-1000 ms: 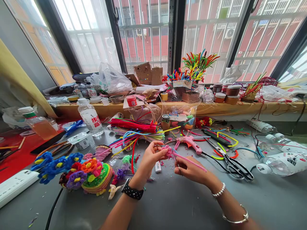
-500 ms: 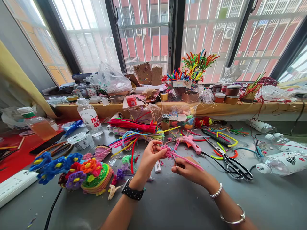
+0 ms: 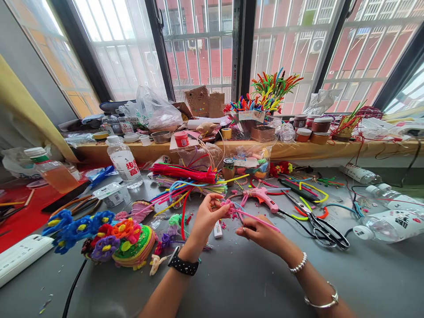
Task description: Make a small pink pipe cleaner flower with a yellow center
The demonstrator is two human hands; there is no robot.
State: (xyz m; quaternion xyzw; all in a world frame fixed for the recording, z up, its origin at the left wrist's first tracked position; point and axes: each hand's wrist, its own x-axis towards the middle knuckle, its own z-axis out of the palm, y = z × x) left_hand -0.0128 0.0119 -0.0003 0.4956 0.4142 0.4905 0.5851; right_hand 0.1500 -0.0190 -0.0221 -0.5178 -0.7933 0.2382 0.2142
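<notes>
Between the thumb and fingers of my left hand (image 3: 211,215) is a fuzzy pink pipe-cleaner piece (image 3: 228,207), curled at the pinched end. A long straight pink stem (image 3: 261,221) runs from it to the right, passing over my right hand (image 3: 260,232). My right hand is closed on what look like small scissors (image 3: 241,221). Their thin metal blades point up at the pink piece, and the fingers hide most of the handles. On the table beneath lie pink bits of fluff and a small white stick (image 3: 217,230).
A pink glue gun (image 3: 263,197) and large black-handled scissors (image 3: 323,229) lie beyond my right hand. Pipe-cleaner flowers (image 3: 106,236) stand at left. Behind are bundled pipe cleaners (image 3: 185,172), an upright bottle (image 3: 123,163) and the cluttered sill (image 3: 145,152). Bottles (image 3: 391,225) lie at right.
Both hands keep nearly the same place and grip. The pink stem's free end has shifted slightly left and down.
</notes>
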